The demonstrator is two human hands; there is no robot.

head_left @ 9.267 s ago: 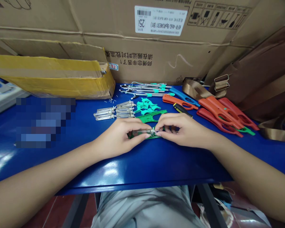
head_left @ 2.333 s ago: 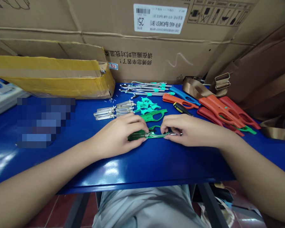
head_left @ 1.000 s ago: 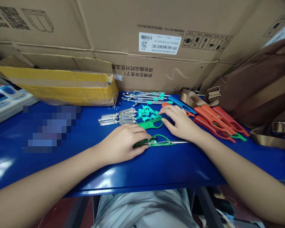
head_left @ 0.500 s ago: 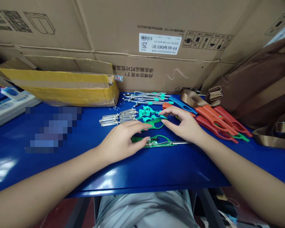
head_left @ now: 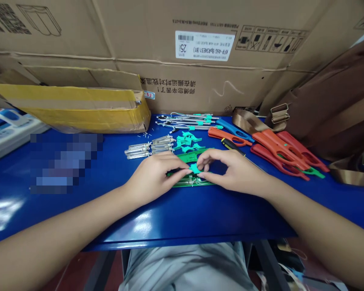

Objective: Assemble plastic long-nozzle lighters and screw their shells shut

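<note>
One teal piece [head_left: 195, 168] is pinched between the fingertips of the left hand [head_left: 154, 171] and those of the right hand [head_left: 233, 169], over a green half-shell [head_left: 182, 183]; whether the shell is touched cannot be told. Half a second ago, both hands were seen with thumb and fingers spread, the right near the teal pile [head_left: 186, 139]. Clear parts [head_left: 138, 149] are laid beside that pile on the blue surface [head_left: 185, 220]. On the large carton [head_left: 139, 24], "KFR-46G/BpR3AES1 (B1)" and "25" are printed upside down on a white label [head_left: 205, 45], with "师傅您辛苦了!" inverted below.
</note>
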